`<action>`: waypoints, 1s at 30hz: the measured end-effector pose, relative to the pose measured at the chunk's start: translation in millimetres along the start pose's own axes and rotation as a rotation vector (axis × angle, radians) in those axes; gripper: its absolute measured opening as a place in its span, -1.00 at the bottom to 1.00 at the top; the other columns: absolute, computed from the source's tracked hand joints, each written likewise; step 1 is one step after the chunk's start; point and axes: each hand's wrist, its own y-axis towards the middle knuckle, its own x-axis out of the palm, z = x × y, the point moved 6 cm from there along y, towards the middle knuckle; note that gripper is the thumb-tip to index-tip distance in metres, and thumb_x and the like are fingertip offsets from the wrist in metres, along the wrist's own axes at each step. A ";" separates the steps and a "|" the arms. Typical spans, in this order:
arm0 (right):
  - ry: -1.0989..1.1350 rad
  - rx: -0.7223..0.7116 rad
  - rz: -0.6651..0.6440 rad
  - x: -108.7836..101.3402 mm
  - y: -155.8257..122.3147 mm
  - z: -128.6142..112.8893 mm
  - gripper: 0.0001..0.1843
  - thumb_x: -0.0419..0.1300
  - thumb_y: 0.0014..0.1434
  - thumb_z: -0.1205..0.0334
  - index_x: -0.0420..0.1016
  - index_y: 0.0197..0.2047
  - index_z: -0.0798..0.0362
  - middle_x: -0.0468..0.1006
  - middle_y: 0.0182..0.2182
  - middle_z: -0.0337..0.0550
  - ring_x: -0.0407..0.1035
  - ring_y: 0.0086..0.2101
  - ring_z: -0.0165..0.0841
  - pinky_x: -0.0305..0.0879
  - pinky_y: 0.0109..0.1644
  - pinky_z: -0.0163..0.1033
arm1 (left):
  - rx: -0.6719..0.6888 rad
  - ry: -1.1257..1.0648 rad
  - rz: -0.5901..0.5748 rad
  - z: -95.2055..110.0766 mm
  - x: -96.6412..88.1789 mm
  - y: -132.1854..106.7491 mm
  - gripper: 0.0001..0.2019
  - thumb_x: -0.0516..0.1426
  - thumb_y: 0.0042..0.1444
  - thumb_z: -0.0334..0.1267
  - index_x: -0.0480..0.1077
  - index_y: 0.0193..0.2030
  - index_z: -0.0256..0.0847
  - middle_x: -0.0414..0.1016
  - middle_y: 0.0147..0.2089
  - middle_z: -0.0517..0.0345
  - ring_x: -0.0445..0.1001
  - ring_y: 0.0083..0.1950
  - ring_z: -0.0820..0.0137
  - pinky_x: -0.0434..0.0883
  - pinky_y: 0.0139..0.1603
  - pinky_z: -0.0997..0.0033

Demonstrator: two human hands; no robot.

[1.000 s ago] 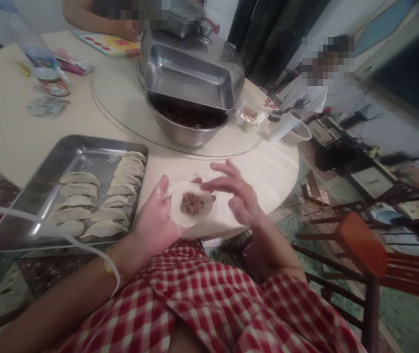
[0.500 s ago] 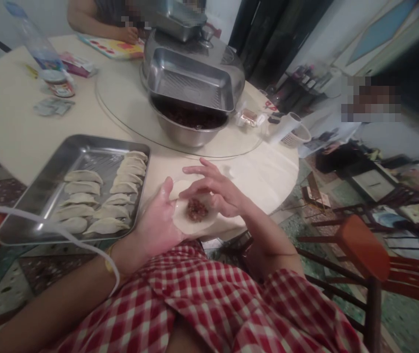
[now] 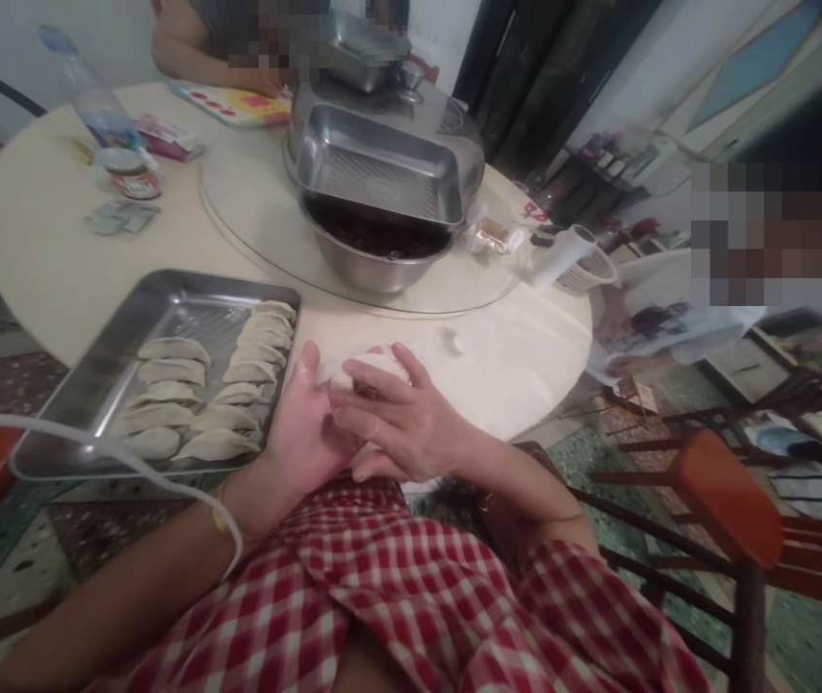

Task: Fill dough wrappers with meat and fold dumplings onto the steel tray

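My left hand [image 3: 304, 438] is cupped with its thumb up and carries a round dumpling wrapper [image 3: 380, 360]. Dark minced filling [image 3: 368, 390] lies on the wrapper, mostly covered by my right hand [image 3: 411, 419]. That hand reaches across from the right, its fingers spread over the wrapper and their tips close to my left palm. Whether it pinches the wrapper's edge is hidden. Left of my hands, a metal tray [image 3: 112, 385] holds two columns of folded dumplings [image 3: 172, 371].
Beyond my hands, a steel bowl [image 3: 374, 274] of dark filling stands on the glass turntable [image 3: 252, 226], with an empty metal pan [image 3: 382, 178] tilted above it. A jar [image 3: 133, 178] and a bottle [image 3: 97, 106] are at left. A white cable [image 3: 129, 467] crosses the tray's near corner. Another person [image 3: 187, 48] sits opposite.
My right hand has moved left and lower over the wrapper, covering most of the filling that was in plain sight. The wrapper now shows mainly at its far edge.
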 end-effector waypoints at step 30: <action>1.384 1.080 0.054 26.1 -9.7 91.7 -0.82 0.09 0.30 0.12 0.41 -0.20 0.04 0.56 -0.39 -0.26 0.50 -0.37 -0.46 0.33 -0.46 -0.44 | -0.167 0.173 -0.030 -13.6 -9.9 9.4 -0.24 -0.16 0.27 0.24 0.07 0.39 -0.33 0.50 0.16 -0.20 0.33 0.30 0.03 0.07 0.37 -0.11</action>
